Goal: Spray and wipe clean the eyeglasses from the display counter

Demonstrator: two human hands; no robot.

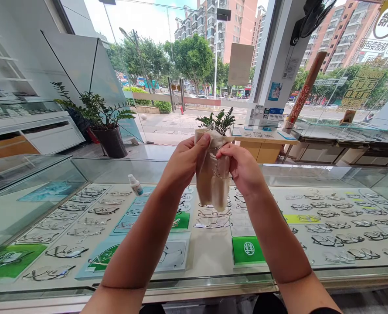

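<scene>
Both my hands are raised together above the glass display case (210,261). My left hand (189,155) pinches a beige cleaning cloth (210,183) near its top, thumb on the near side. The cloth hangs down in folds between the hands. In my right hand (241,163), thumb and forefinger grip a thin-rimmed pair of eyeglasses (222,168), whose lens lies against the cloth. The other lens and part of the frame are hidden behind the cloth and fingers.
A small spray bottle (135,185) stands on the case's glass to the left. Rows of eyeglasses (339,224) lie inside the case. Beyond it are a potted plant (110,135), a glass storefront and a lower counter (262,137).
</scene>
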